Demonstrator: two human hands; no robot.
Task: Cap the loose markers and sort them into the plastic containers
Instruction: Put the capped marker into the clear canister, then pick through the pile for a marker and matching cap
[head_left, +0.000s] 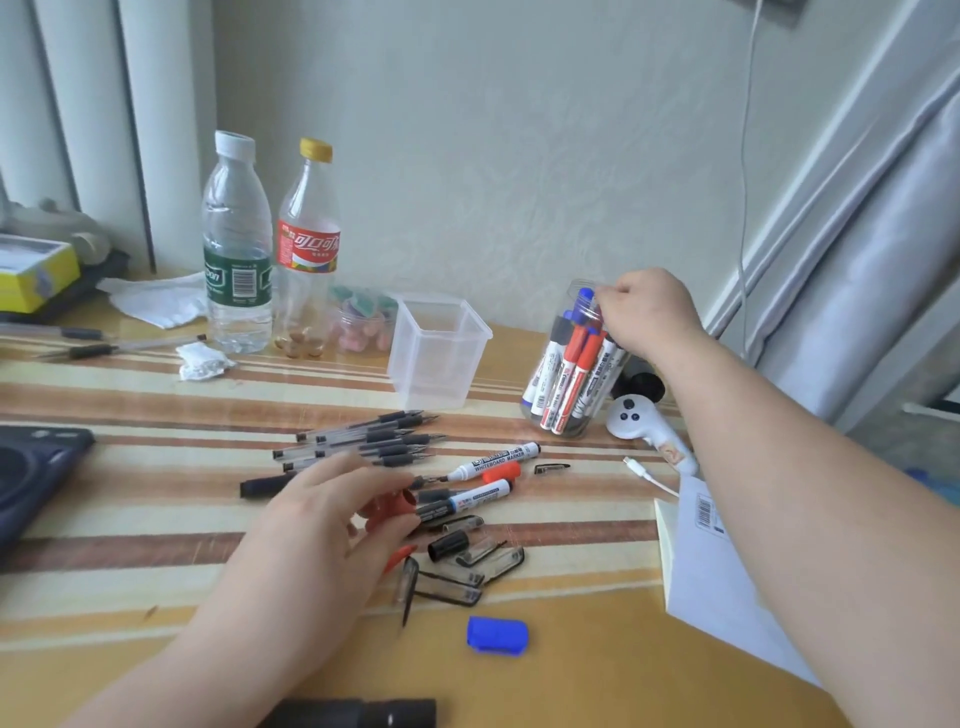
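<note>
Loose markers: one white marker (493, 460) and a second marker (470, 498) lie side by side mid-bench, just right of the left hand (332, 514). A red cap (501, 472) sits between them. Nearer the camera lie a black cap (449, 544), clear pen caps (467, 577) and, apart from the pile, a blue cap (497, 635). A row of thin pens (363, 441) lies just behind the left hand.

Left hand hovers over the pile with fingers (363, 478) spread and fairly straight, over another red piece (389, 512). It is not closed round it; contact is unclear.

Right hand (649, 312) is at the mouth of the round jar (566, 405), far right of the bench (571, 675). The jar holds a batch of capped markers, red and blue. The fingers are curled at the rim beside a blue-topped marker; it cannot be told whether they pinch it, hold the rim or hold nothing. The square tub (441, 358) stands empty between the jar and the bottles (236, 244).

Step, as a guess: one marker going into the jar while the left hand goes for the next cap. Task looks part done, with two markers and several caps out.

The next move calls for matching cap colour to marker, steadying the marker body, and pushing the cap on straight. Watch the small clear caps, which look easy to scatter.

Also there: a white controller (639, 421) beside the jar, a white cable (649, 475), and paper (727, 571) at the right edge.
</note>
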